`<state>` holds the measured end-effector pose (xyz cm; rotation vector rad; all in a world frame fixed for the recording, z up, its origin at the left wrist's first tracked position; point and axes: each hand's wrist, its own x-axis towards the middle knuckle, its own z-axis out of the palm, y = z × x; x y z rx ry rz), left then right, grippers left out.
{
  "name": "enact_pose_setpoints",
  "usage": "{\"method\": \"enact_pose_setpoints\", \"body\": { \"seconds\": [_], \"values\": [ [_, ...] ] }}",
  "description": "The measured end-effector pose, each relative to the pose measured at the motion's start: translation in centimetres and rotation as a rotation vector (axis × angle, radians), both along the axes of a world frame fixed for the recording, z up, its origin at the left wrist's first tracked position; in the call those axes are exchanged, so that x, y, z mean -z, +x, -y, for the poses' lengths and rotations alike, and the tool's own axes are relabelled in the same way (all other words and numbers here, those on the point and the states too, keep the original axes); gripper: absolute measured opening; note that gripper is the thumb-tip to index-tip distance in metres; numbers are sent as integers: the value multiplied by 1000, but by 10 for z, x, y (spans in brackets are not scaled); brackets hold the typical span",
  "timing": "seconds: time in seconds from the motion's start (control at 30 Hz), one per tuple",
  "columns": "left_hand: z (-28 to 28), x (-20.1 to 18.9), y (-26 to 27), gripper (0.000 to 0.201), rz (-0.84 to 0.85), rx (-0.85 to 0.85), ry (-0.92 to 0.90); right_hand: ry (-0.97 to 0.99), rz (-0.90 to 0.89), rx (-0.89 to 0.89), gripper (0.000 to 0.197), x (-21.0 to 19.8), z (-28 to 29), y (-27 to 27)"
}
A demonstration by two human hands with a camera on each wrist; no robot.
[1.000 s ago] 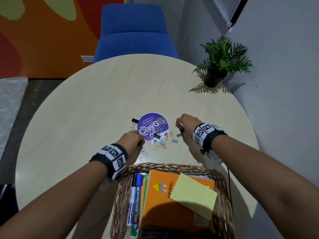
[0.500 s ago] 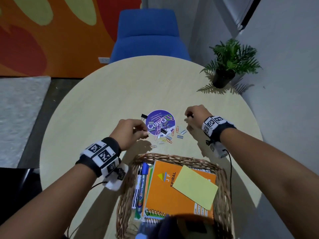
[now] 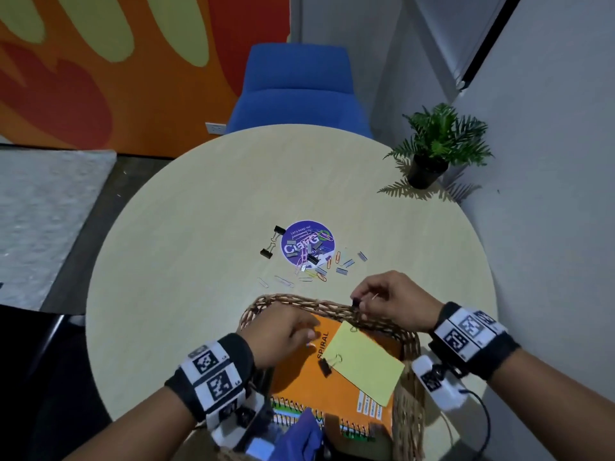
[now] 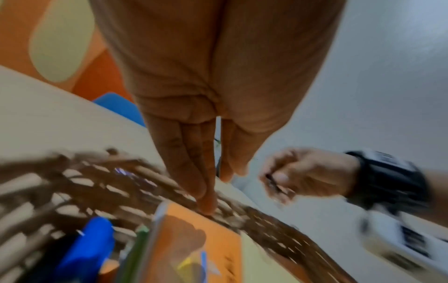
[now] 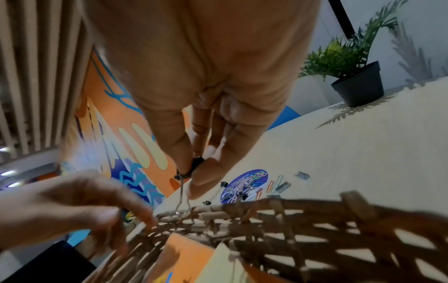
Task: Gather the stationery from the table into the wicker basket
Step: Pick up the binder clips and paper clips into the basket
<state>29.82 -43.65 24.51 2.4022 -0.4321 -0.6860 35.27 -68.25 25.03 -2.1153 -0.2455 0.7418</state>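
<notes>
Wicker basket (image 3: 407, 337) sits at the near edge of the round table (image 3: 186, 227), and both hands are over it. Inside lies an orange spiral notebook (image 3: 336, 390) with a yellow sticky pad (image 3: 364, 364) on top; a black binder clip (image 3: 327, 365) rests at the pad's left edge, half on the notebook. Along the basket's left wall, the left wrist view shows a blue-capped marker (image 4: 89, 243) and a green pen (image 4: 135, 247) beside the notebook.

The right hand (image 3: 392, 301) hovers above the basket's far rim, thumb and fingers pinched on a small black binder clip (image 5: 194, 166) whose wire handles hang down toward the weave. The left hand (image 3: 283, 334) is over the notebook, fingers straight and close together, holding nothing.

Beyond the basket, loose stationery remains on the table: two black binder clips (image 3: 271, 244) left of a round purple sticker (image 3: 307, 242), coloured paper clips (image 3: 319, 267) on and near the sticker, and staple strips (image 3: 349, 264) to its right. A potted plant (image 3: 436, 144) stands at the far right edge, and a blue chair (image 3: 299, 91) is behind the table.
</notes>
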Motion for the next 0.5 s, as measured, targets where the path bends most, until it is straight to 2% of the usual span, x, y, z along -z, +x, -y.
{"method": "enact_pose_setpoints", "body": {
  "seconds": [0.13,0.2,0.27,0.33,0.43,0.5],
  "values": [
    [-42,4,37,19,180,-252,54,5,-72,-100,17,2,3,-17],
    [-66,16,63,15,228,-292,155,-92,-34,-156,23,8,3,-22],
    [-83,35,85,18,169,-218,277,-200,67,-89,29,11,4,-19],
    [-89,53,96,22,100,-113,346,-183,142,47,26,7,5,-9],
    [-87,76,103,24,121,-49,314,-175,174,168,20,8,9,20],
    [-82,87,103,20,164,-42,290,-262,199,182,21,15,10,39]
  ]
}}
